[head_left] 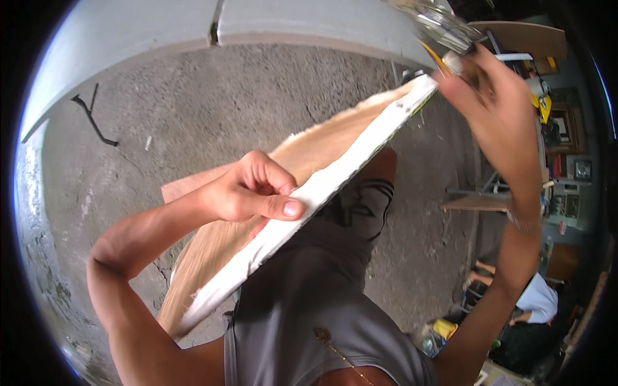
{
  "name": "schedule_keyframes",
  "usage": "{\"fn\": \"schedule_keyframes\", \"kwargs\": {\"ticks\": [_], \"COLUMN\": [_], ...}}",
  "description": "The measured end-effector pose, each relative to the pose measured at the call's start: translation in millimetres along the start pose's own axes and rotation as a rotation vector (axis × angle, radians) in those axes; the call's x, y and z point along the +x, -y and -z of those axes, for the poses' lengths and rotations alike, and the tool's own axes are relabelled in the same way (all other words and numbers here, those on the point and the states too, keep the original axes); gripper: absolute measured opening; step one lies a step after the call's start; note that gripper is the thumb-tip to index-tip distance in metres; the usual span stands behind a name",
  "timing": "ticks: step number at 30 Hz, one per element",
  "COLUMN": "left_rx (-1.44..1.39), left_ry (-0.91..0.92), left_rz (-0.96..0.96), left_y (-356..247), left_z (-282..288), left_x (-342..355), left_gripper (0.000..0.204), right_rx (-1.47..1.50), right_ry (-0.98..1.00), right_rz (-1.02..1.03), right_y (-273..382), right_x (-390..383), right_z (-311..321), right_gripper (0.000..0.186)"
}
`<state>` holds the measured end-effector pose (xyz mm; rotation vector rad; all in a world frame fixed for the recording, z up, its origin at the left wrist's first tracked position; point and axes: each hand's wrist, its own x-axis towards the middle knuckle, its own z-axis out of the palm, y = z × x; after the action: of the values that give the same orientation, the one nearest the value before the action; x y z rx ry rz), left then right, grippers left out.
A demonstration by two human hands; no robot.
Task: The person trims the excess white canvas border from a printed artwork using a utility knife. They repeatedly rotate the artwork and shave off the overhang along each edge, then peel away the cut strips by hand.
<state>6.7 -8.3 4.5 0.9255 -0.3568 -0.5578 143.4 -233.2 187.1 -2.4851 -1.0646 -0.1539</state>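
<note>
My left hand (254, 193) grips a long white strip (344, 163) along the edge of a wood-grain sheet (206, 257) with a ragged far edge, held diagonally across my body; thumb on top, fingers curled. My right hand (489, 109), blurred, is up at the right beside the strip's far end. Its fingers are closed around a small pale object, with a yellow stick (433, 56) and a blurred shiny metal item (444, 26) at the fingertips; I cannot make out exactly what it holds.
A pale grey panel (122, 32) runs along the top. A black bent bar (93, 116) lies on the concrete floor (135, 180). At the right stand a cluttered shelf area (566, 199) and a brown board (476, 204); a person in light clothing (534, 299) is low at lower right.
</note>
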Motion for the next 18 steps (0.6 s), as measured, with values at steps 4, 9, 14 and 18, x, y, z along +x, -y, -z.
{"fn": "schedule_keyframes", "kwargs": {"ticks": [4,9,14,18], "left_rx": [0.221,0.573,0.683,0.919], "left_ry": [-0.215,-0.328,-0.740,-0.744], "left_rz": [0.085,0.243,0.262,0.339], "left_y": [-29,-59,-70,-92], "left_z": [-8,-9,-40,-57], "left_x": [-15,-24,-32,-47], "left_gripper": [0.029,0.032,0.036,0.037], "right_rx": [-0.353,-0.353,-0.259,0.426], "right_ry": [0.202,0.224,0.164,0.387], "right_rz": [0.166,0.206,0.409,0.655], "right_y": [-20,-81,-60,-3], "right_x": [100,154,162,119], "right_z": [-43,-122,-120,-119], "right_gripper": [0.059,0.062,0.063,0.041]}}
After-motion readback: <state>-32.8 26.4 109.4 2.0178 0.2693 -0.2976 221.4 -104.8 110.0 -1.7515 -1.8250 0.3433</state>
